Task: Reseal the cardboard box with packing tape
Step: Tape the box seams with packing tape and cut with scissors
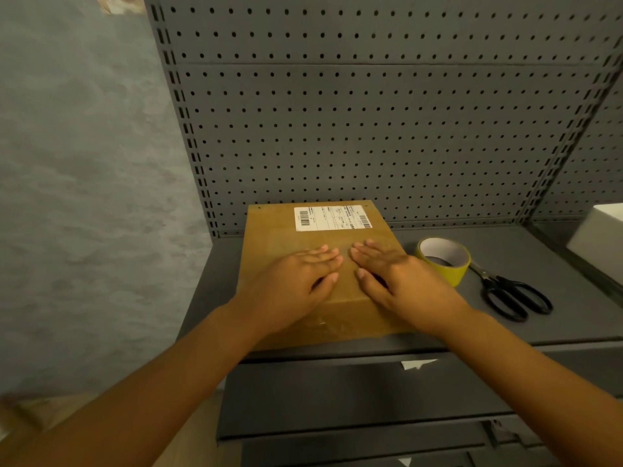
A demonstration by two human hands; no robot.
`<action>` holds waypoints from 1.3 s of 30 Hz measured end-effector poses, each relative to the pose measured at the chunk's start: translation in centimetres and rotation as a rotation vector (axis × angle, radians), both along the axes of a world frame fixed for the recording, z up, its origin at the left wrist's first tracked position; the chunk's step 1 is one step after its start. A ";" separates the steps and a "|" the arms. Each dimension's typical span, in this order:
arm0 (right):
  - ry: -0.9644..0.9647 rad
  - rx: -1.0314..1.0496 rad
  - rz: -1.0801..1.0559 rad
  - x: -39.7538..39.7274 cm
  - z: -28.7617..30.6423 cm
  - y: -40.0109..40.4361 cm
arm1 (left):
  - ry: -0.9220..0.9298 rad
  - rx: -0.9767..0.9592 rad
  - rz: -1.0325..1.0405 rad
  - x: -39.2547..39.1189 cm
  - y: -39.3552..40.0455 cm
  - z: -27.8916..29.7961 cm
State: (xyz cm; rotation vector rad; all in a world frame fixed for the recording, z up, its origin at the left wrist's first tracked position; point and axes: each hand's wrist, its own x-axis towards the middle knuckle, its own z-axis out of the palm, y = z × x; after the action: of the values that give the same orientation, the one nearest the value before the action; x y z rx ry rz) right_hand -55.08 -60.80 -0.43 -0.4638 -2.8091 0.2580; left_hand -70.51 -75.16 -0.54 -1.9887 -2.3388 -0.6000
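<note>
we had the cardboard box (286,230) lying flat on the grey metal shelf (438,328), its far edge close to the pegboard back panel (371,112). a white shipping label (332,218) sat on the far part of its top, and clear tape (323,323) showed shiny over the near edge. our left hand (296,281) and right hand (397,281) lay palm down on the box top, side by side, fingers straight and flat, fingertips nearly meeting at the middle, gripping nothing. the roll of packing tape (443,261) rested on the shelf just right of the box, close by our right hand. black-handled scissors (509,294) lay right of the roll. a white box (600,237) stood at the far right edge.
</note>
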 end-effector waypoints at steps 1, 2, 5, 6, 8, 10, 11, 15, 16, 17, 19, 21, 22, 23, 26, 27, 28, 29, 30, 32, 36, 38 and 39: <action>0.053 -0.010 -0.038 0.0 -0.1 -0.3 | -0.003 0.012 0.007 0.1 0.0 0.0; 0.113 -0.002 -0.067 0.0 -0.3 -0.7 | 0.002 0.018 0.013 0.2 0.1 -0.1; 0.194 0.062 -0.044 0.3 -1.2 -1.1 | 0.017 0.055 0.021 0.4 0.1 -0.2; 0.191 0.039 -0.032 0.5 -1.1 -0.9 | 0.017 0.079 0.025 0.4 0.0 -0.2; 0.225 -0.001 -0.034 0.9 -0.8 -0.7 | 0.016 0.116 0.050 0.4 -0.3 -0.1; 0.283 -0.005 -0.057 1.3 -0.7 -1.0 | 0.009 0.133 0.087 0.5 -0.4 -0.1; 0.317 -0.007 -0.078 1.2 -0.5 -1.2 | 0.006 0.151 0.103 0.4 -0.4 0.0; 0.222 -0.072 -0.143 -0.2 0.7 -1.5 | -0.069 0.097 0.097 0.1 0.1 1.0; 0.105 -0.060 -0.125 -0.6 0.5 -1.5 | -0.063 0.008 0.066 0.2 0.2 1.0; -0.008 -0.009 -0.101 -1.0 0.3 -1.4 | -0.022 -0.090 0.027 0.3 0.5 1.1; -0.134 0.068 -0.074 -1.3 0.2 -1.0 | 0.076 -0.229 -0.022 0.2 0.9 1.1; -0.169 0.034 -0.076 -1.3 0.5 -0.5 | 0.079 -0.249 -0.011 -0.2 1.2 1.2; -0.178 0.020 -0.077 -1.3 0.7 -0.3 | 0.075 -0.227 0.001 -0.3 1.3 1.2; -0.183 0.032 -0.084 -1.3 0.7 -0.3 | 0.083 -0.198 0.014 -0.3 1.4 1.3; -0.215 0.085 -0.089 -1.6 0.6 -0.3 | 0.127 -0.153 0.045 0.3 1.5 1.0; -0.241 0.074 -0.079 -1.7 0.7 -0.2 | 0.133 -0.175 0.043 0.4 1.5 0.9; -0.269 0.053 -0.072 -1.7 0.9 -0.1 | 0.131 -0.215 0.027 0.3 1.6 0.7; -0.288 0.032 -0.067 -1.7 1.2 -0.1 | 0.124 -0.262 0.007 0.1 1.7 0.7; -0.294 0.018 -0.063 -1.8 1.4 -0.1 | 0.121 -0.296 -0.008 -0.1 1.9 0.7; -0.300 0.013 -0.044 -2.0 1.5 0.1 | 0.131 -0.288 -0.010 -0.4 2.0 0.7; -0.252 -0.001 -0.044 -2.0 0.8 -0.2 | 0.172 -0.209 -0.007 0.0 1.6 0.5; -0.231 0.033 -0.050 -2.2 0.5 -0.2 | 0.151 -0.232 -0.008 0.0 1.6 0.5; -0.242 0.021 -0.039 -2.3 0.6 0.0 | 0.146 -0.229 -0.012 -0.1 1.7 0.6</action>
State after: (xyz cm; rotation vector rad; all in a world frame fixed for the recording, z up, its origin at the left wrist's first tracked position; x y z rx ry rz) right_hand -57.40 -60.77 0.18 -0.5802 -3.0298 0.1745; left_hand -70.59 -73.42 0.06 -2.0556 -2.4019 -0.1855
